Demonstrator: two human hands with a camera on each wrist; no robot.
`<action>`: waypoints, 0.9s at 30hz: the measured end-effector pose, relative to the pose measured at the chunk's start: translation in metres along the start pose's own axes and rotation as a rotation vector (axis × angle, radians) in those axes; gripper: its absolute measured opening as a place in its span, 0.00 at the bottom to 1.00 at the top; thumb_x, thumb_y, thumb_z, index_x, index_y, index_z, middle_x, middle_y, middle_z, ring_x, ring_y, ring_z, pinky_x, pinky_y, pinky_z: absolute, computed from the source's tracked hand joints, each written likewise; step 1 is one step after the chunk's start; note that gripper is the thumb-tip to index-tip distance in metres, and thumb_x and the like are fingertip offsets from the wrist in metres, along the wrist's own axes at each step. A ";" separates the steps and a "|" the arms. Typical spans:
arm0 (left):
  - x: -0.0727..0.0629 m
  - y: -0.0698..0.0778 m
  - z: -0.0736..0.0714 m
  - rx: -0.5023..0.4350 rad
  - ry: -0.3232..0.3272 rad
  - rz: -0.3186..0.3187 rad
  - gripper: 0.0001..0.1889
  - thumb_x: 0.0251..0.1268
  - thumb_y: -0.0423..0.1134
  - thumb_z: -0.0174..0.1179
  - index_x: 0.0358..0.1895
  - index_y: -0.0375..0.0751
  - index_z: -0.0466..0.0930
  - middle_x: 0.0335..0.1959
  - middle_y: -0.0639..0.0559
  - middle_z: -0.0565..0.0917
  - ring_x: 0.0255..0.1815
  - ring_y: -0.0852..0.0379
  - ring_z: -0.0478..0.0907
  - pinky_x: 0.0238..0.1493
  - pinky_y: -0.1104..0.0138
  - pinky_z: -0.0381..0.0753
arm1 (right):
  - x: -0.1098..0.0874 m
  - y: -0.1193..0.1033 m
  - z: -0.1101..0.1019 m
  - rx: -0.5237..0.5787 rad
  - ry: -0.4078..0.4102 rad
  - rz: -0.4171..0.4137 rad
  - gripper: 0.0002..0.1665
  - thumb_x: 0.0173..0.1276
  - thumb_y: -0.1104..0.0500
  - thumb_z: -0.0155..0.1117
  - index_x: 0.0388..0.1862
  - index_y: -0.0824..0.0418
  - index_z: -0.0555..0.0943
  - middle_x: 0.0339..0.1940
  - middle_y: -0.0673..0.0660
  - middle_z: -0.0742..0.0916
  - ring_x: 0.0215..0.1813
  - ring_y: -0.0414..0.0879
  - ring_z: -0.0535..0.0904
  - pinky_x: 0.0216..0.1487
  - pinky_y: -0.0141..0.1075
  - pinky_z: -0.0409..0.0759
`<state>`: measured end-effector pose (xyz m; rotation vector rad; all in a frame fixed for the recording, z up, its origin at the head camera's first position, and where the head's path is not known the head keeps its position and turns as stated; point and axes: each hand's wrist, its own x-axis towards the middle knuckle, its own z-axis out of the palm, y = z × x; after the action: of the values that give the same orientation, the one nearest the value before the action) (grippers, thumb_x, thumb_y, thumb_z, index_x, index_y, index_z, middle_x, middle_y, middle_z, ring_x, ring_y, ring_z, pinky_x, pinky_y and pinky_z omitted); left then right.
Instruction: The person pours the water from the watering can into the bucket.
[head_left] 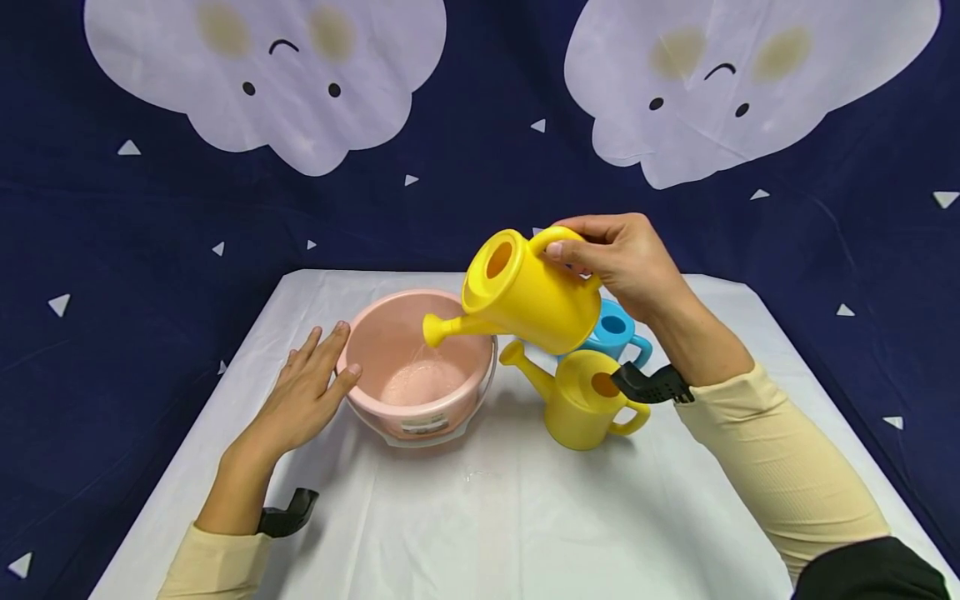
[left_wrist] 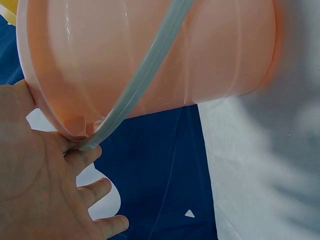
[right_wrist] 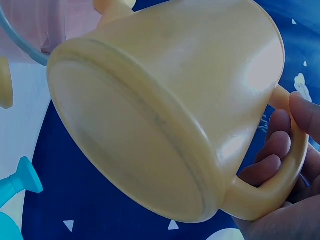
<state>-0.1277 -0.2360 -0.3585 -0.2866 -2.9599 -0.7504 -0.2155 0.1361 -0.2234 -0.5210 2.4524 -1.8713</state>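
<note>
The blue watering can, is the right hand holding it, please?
No, the right hand grips a tilted yellow watering can instead.

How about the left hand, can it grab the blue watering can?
Probably not easily: the pink bucket stands between the left hand and the blue watering can, with a yellow can standing in front.

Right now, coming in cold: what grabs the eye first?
First, the bright yellow watering can at centre, held tilted by its handle in the right grip, water falling into the pink bucket. Next, the two big pale clouds on the dark blue backdrop above. Then a second yellow can standing right of the bucket, with a blue can partly hidden behind it.
</note>
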 end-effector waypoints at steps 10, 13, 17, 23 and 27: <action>0.001 -0.001 0.001 0.005 0.009 0.002 0.34 0.74 0.58 0.38 0.76 0.48 0.42 0.78 0.46 0.48 0.79 0.41 0.36 0.73 0.39 0.34 | 0.000 -0.001 0.001 -0.017 -0.004 -0.007 0.16 0.58 0.57 0.70 0.44 0.63 0.85 0.31 0.50 0.87 0.35 0.49 0.75 0.34 0.31 0.77; 0.001 -0.001 0.001 0.006 0.010 0.002 0.34 0.74 0.58 0.38 0.76 0.48 0.42 0.78 0.46 0.48 0.79 0.41 0.36 0.73 0.39 0.34 | 0.000 -0.001 0.001 -0.020 -0.005 0.000 0.16 0.58 0.57 0.70 0.44 0.63 0.85 0.31 0.50 0.87 0.36 0.50 0.75 0.35 0.31 0.77; 0.000 0.000 0.000 0.001 0.008 0.001 0.34 0.74 0.58 0.37 0.76 0.48 0.42 0.78 0.45 0.48 0.79 0.41 0.36 0.72 0.38 0.34 | 0.000 -0.002 0.001 -0.025 -0.007 0.009 0.16 0.58 0.57 0.70 0.45 0.63 0.85 0.31 0.50 0.87 0.36 0.49 0.75 0.35 0.31 0.77; 0.000 0.001 -0.002 -0.001 0.003 0.001 0.34 0.74 0.58 0.37 0.76 0.48 0.41 0.78 0.45 0.48 0.79 0.41 0.35 0.73 0.39 0.33 | 0.000 -0.002 0.002 -0.036 -0.009 0.016 0.17 0.58 0.56 0.71 0.45 0.63 0.85 0.30 0.50 0.86 0.36 0.49 0.74 0.35 0.32 0.77; -0.001 0.000 -0.002 0.003 0.002 0.000 0.34 0.74 0.58 0.37 0.76 0.48 0.41 0.78 0.46 0.47 0.79 0.41 0.35 0.73 0.39 0.33 | 0.000 -0.002 0.002 -0.039 -0.011 0.017 0.18 0.58 0.55 0.71 0.45 0.63 0.85 0.30 0.50 0.86 0.36 0.49 0.74 0.36 0.32 0.76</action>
<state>-0.1270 -0.2366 -0.3570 -0.2859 -2.9588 -0.7462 -0.2147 0.1334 -0.2219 -0.5081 2.4832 -1.8130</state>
